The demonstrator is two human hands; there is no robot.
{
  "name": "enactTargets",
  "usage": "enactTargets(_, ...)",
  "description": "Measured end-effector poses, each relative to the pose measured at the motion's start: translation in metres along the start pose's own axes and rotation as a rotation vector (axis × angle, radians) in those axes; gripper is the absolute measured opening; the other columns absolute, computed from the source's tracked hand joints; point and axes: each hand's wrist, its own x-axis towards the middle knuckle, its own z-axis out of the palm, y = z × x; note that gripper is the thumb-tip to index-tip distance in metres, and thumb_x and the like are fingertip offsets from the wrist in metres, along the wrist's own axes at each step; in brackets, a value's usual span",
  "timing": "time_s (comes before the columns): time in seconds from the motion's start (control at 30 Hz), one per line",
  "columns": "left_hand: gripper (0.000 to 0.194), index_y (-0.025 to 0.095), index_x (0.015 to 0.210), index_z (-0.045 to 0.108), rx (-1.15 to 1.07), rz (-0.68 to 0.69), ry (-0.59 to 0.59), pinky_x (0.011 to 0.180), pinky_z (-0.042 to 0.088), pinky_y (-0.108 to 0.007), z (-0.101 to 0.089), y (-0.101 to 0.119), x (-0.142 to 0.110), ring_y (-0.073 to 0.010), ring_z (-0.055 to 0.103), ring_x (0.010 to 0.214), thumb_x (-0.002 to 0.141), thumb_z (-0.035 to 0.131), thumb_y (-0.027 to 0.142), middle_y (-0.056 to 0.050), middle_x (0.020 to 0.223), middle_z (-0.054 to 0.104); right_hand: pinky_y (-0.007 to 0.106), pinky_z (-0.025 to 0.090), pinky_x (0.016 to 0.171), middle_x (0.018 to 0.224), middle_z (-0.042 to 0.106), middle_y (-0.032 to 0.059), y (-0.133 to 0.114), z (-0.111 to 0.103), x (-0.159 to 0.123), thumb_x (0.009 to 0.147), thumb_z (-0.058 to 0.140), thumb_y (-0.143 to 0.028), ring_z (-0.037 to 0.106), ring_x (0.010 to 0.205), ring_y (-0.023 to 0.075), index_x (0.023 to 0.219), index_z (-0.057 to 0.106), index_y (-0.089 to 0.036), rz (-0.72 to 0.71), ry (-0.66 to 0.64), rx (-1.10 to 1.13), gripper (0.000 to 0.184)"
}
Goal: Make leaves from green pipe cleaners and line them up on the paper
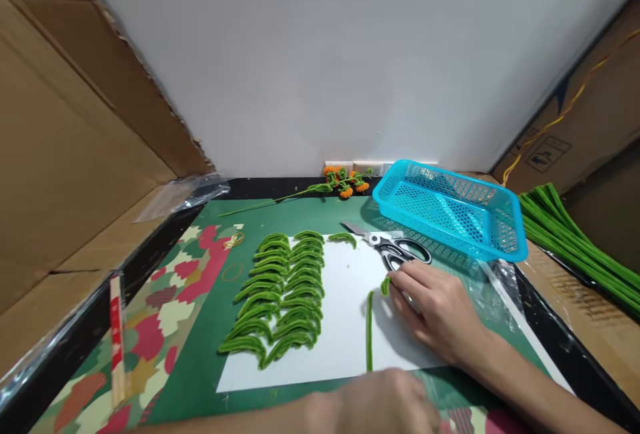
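My right hand (440, 307) is closed, thumb and fingers pinching a short curled piece of green pipe cleaner (385, 286) above the right side of a white sheet of paper (345, 314). Just left of it, a straight green pipe cleaner (369, 334) runs down toward my left hand (383, 402). That hand is at the bottom edge, blurred, with its fingers hidden. Two columns of bent green pipe-cleaner leaves (303, 281) lie on the paper's left half. A single bent leaf (343, 239) lies apart at the top. Scissors (385, 244) rest partly open beyond my right fingers.
A blue perforated basket (450, 211) stands at the back right, beside a bundle of green pipe cleaners (580, 241). An orange flower stem (320, 188) lies at the back. Left are a red-wrapped stick (117, 334) and a plastic bag (183, 195). Cardboard (85, 87) walls the left side.
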Motion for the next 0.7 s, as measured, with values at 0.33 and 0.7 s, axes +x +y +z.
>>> enactTargets(0.33, 0.017, 0.015, 0.104, 0.065, 0.931, -0.495, 0.037, 0.057, 0.046, -0.036, -0.077, 0.008, 0.017, -0.0301, 0.073, 0.073, 0.106, 0.058, 0.03, -0.008, 0.088, 0.074, 0.031, 0.03, 0.061, 0.063, 0.054, -0.0014, 0.005, 0.003, -0.002, 0.09, 0.054, -0.014, 0.043, 0.056, 0.0162, 0.069, 0.048, -0.022, 0.01, 0.102, -0.13, 0.023)
enactTargets(0.7, 0.019, 0.016, 0.098, 0.069, 0.841, -0.511, -0.079, 0.064, 0.047, -0.033, -0.09, -0.011, 0.016, -0.0261, 0.072, 0.078, 0.105, 0.054, 0.023, -0.008, 0.09, 0.075, 0.031, 0.031, 0.063, 0.06, 0.054, -0.0027, 0.01, -0.005, 0.0, 0.1, 0.054, -0.019, 0.045, 0.054, 0.0137, 0.067, 0.053, -0.021, -0.037, -0.013, -0.098, 0.033)
